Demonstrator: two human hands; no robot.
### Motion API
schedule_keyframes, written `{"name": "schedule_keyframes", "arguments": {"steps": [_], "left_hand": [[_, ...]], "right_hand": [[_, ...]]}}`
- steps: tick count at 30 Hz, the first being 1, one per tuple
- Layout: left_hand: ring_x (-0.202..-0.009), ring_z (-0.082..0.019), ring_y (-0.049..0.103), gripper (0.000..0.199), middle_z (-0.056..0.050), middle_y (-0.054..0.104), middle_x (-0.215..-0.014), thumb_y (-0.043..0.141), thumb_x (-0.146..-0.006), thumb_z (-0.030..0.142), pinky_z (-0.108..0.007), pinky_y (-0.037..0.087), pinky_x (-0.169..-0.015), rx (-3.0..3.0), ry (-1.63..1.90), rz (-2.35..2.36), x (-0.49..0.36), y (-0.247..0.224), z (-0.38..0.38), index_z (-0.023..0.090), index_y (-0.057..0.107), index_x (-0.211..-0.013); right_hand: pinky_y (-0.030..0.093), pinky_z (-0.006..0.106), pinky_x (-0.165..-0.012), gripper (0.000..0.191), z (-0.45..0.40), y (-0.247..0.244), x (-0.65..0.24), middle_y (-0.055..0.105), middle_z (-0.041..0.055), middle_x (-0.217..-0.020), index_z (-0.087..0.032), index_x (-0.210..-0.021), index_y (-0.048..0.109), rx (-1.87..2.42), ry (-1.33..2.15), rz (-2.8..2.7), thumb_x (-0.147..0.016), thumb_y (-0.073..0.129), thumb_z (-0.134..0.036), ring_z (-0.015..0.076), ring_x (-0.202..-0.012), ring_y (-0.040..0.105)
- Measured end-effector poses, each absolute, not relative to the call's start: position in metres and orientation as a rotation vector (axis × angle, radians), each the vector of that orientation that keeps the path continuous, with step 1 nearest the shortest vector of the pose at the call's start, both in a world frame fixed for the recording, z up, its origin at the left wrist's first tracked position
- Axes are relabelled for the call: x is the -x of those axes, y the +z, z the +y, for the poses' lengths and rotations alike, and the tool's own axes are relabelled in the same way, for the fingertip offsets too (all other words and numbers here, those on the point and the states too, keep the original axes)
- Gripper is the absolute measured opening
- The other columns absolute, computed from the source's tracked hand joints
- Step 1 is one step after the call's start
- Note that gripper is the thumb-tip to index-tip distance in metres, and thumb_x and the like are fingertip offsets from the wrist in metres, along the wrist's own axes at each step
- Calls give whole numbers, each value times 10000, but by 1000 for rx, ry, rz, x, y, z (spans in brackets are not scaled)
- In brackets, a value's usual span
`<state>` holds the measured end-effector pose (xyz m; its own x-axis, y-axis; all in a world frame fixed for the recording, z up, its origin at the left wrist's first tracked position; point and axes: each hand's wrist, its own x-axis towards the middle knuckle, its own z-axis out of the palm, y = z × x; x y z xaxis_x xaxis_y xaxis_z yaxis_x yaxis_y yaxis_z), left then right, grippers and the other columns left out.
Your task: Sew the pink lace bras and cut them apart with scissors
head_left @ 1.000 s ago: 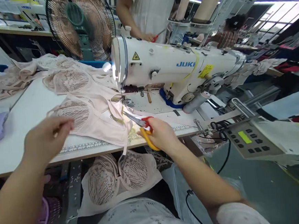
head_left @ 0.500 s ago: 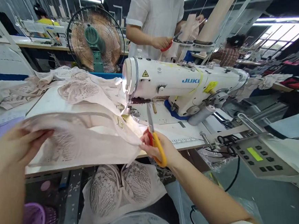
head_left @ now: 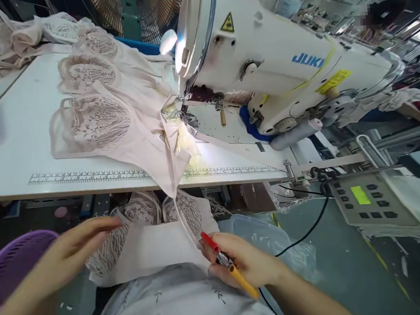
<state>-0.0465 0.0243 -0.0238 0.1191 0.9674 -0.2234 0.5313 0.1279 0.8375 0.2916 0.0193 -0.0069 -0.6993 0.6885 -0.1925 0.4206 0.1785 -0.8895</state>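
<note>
My right hand (head_left: 245, 259) is closed around scissors (head_left: 223, 258) with one red and one yellow handle; the blades are mostly hidden. A narrow pale strip (head_left: 181, 213) runs from its fingertips up to a pale pink bra (head_left: 98, 120) with lace cups, which lies on the sewing table by the needle. Below the table edge, another lace bra (head_left: 147, 240) lies over my lap, its plain band reaching toward my right hand. My left hand (head_left: 82, 243) has its fingers stretched out over that bra's left cup and appears to hold nothing.
A white JUKI sewing machine (head_left: 252, 42) fills the upper middle. Along the white table (head_left: 10, 158) runs a printed ruler, with more bras piled at the back left. A purple basket (head_left: 17, 255) stands at lower left, a control panel (head_left: 366, 201) at right.
My view has tipped down toward my lap. Both hands have come down from the table, and my left hand has let go of the bra fabric. The scissors have turned, blades no longer pointing up.
</note>
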Motion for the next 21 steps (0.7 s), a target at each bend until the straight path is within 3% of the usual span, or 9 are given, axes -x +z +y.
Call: {"name": "schedule_keyframes", "arguments": {"steps": [3, 7, 10, 13, 16, 21], "left_hand": [[-1127, -237, 569, 409, -59, 626, -1244, 539, -843, 408, -343, 407, -1002, -1639, 497, 1061, -4, -42, 45, 269, 598, -1223], [-799, -191, 640, 430, -38, 714, -856, 456, -883, 402, -286, 495, -798, -1564, 447, 891, -56, -48, 57, 233, 573, -1261], [-770, -182, 604, 389, -48, 693, -849, 497, -844, 419, -251, 478, -706, -1338, 577, 975, -66, -50, 50, 175, 666, -1096], [-688, -159, 551, 341, -47, 648, -755, 532, -796, 446, -240, 435, -624, -1134, 603, 977, -66, -50, 42, 135, 672, -784], [-538, -110, 421, 374, 12, 493, -557, 539, -758, 482, -216, 329, -504, -1055, 535, 953, -66, -50, 41, 139, 558, -610], [-508, -88, 327, 344, 41, 375, -530, 553, -714, 453, -214, 249, -475, -1077, 516, 958, -66, -53, 43, 150, 496, -561]], "right_hand": [[420, 266, -662, 155, 14, -7, -286, 463, 2, -721, -209, -725, 381, 978, 1500, -2169, -713, 526, -263, 141, -678, 452], [436, 273, -671, 147, 15, -10, -291, 467, 5, -723, -204, -758, 400, 949, 1502, -2144, -731, 528, -270, 147, -690, 475], [446, 282, -670, 338, 30, -10, -305, 501, 35, -796, -193, -831, 419, 951, 1569, -2198, -795, 518, -514, 157, -720, 494], [418, 278, -600, 589, 56, -7, -319, 479, 36, -784, -178, -824, 425, 1063, 1548, -2455, -729, 452, -760, 149, -665, 450], [345, 249, -529, 600, 85, 0, -321, 402, -17, -670, -189, -728, 393, 1209, 1521, -2767, -729, 417, -788, 116, -582, 362], [308, 228, -512, 519, 111, 12, -299, 424, -21, -657, -185, -718, 416, 1139, 1568, -3005, -771, 474, -698, 107, -564, 375]]}}
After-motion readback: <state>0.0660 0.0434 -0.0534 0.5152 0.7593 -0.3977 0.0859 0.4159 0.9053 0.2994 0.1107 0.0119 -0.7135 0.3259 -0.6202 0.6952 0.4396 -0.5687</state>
